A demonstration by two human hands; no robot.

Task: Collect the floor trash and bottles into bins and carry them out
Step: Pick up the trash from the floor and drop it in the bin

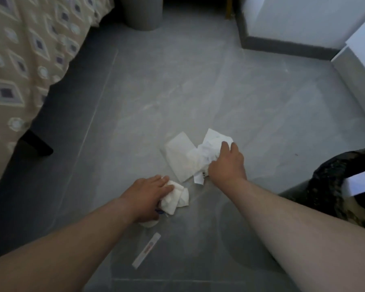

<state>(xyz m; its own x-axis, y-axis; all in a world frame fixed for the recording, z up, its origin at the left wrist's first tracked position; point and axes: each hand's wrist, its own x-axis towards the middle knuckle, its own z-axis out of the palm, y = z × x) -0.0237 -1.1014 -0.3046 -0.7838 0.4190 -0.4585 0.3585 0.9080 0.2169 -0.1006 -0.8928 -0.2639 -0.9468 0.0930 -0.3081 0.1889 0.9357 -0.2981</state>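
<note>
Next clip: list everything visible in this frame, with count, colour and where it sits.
flat tissue: one, white, on the floor at centre
crumpled paper: one, white, overlapping the flat tissue's right side
tissue wad: one, white, just nearer than the flat tissue
narrow strip: one, white with a reddish mark, on the floor nearest the camera
lined bin: one, black liner, right edge
white piece: one, inside the lined bin
grey bin: one, top centre
bedspread: one, beige with diamonds, left
floor: grey tiles
left hand: grips the tissue wad
right hand: grips the crumpled paper
</note>
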